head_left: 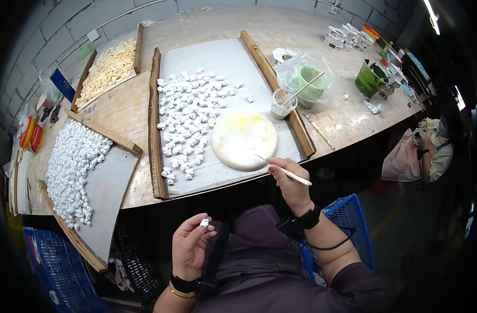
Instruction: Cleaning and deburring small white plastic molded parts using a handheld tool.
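Over my lap, my left hand [191,242] pinches a small white figurine [204,223] between thumb and fingers. My right hand [291,188] grips a thin paintbrush [297,178] with a pale handle, its tip over the near side of a round whitish disc [243,139] with yellow smears. Whether the tip touches the disc I cannot tell. The disc lies on a white board [207,57] between two wooden rails. Many small white figurines [189,112] are spread over the board left of the disc.
At left, a tilted wood-edged tray [105,193] holds piled white pieces; behind it, another holds cream pieces [108,68]. A small cup [283,106] with a stick and a green bowl in plastic [311,83] stand right. Blue crates [353,219] flank me. Another person [426,148] sits at far right.
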The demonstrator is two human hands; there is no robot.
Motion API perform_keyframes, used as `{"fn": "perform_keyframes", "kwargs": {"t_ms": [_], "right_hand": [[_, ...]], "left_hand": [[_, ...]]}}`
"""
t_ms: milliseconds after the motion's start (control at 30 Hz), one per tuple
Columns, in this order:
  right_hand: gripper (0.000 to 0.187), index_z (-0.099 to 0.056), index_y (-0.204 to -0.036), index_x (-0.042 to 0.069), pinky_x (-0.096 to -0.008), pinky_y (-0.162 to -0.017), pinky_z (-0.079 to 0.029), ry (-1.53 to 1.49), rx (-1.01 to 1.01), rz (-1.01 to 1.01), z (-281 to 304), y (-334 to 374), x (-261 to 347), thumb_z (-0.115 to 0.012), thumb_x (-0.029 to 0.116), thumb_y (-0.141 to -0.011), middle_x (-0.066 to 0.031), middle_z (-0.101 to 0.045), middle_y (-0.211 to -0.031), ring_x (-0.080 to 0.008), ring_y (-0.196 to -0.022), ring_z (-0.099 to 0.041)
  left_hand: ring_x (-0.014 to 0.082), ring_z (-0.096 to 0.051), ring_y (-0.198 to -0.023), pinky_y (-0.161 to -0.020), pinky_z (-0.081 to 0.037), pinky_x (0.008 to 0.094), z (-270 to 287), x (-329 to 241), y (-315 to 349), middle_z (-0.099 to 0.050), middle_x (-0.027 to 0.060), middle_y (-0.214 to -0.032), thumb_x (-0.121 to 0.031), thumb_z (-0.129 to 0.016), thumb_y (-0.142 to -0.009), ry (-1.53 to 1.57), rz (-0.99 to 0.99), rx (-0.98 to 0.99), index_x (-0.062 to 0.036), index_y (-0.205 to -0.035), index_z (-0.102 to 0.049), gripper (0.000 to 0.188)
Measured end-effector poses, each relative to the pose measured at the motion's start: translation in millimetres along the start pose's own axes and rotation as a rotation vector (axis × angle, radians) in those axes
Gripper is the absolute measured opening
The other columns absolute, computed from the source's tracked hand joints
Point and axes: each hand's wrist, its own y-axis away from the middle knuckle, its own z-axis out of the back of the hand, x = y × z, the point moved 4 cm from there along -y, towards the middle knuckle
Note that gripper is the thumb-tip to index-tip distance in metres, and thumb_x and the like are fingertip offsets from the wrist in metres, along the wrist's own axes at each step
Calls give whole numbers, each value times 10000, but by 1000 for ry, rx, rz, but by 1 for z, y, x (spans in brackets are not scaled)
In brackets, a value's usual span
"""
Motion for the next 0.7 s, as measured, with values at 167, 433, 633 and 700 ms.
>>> {"fn": "perform_keyframes", "kwargs": {"t_ms": [167,433,633,700], "right_hand": [[185,-695,-992,9,-250,-610,-469,47,13,31,-6,-8,-4,-706,126,-849,-101,-647,-775,-162,-674,-612],[185,-696,-1004,12,-232,-572,-445,-23,45,-27,-7,-6,-11,-691,136,-866,-75,-639,-779,-124,-628,-574],[206,-695,-1032,19,-197,-532,-401,-166,28,-147,-8,-8,-19,-674,168,-891,-27,-607,-782,-57,-586,-505],[215,-692,-1039,19,-196,-530,-399,-143,19,-133,-10,-10,-23,-674,175,-892,-26,-599,-776,-57,-584,-505]], "left_hand": [[196,-662,-863,-777,-575,314,-6,0,-8,-649,158,-1006,40,-603,-865,-1,16,3,49,-1097,-587,233],[204,-665,-894,-778,-569,303,-8,3,-11,-650,151,-1008,41,-607,-866,-19,44,-9,39,-1062,-588,197],[199,-666,-887,-781,-567,295,-6,3,-11,-652,147,-1011,41,-603,-869,-27,34,-17,38,-1071,-590,202],[198,-666,-886,-779,-567,296,-6,3,-12,-652,147,-1010,41,-602,-870,-24,34,-11,39,-1072,-591,203]]}}
